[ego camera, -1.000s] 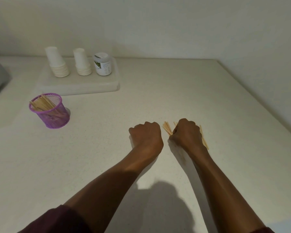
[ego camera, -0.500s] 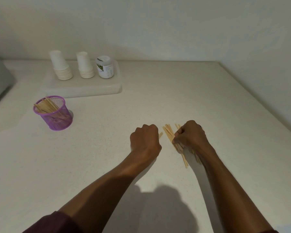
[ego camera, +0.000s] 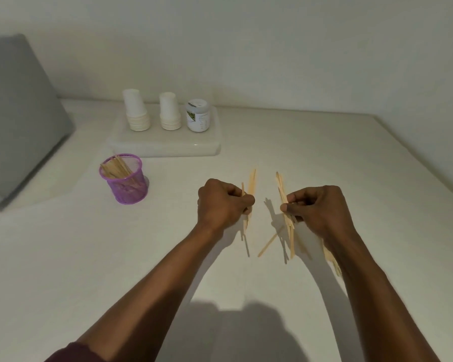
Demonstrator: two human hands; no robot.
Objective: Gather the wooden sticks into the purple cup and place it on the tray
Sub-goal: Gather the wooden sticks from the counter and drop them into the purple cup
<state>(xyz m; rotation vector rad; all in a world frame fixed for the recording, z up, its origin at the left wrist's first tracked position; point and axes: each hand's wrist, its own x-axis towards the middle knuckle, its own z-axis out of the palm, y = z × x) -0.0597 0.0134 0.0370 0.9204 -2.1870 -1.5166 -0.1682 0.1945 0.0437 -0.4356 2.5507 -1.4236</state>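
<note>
My left hand (ego camera: 221, 203) is closed around a few wooden sticks (ego camera: 251, 182) that stand up from the fist, above the white counter. My right hand (ego camera: 315, 209) grips a larger bundle of wooden sticks (ego camera: 281, 189), also raised. One loose stick (ego camera: 268, 244) slants below the right bundle; I cannot tell whether it rests on the counter. More sticks (ego camera: 331, 259) show under my right forearm. The purple mesh cup (ego camera: 124, 178) stands to the left with several sticks in it. The white tray (ego camera: 165, 147) lies behind the cup.
On the tray stand two stacks of white paper cups (ego camera: 136, 113) and a white jar (ego camera: 198, 114). A grey sloped object (ego camera: 19, 111) fills the far left. The counter's right edge (ego camera: 413, 163) runs diagonally along the wall.
Both hands have lifted off the counter with sticks in them and moved apart. The view has tilted, so the cup and tray sit lower in frame.
</note>
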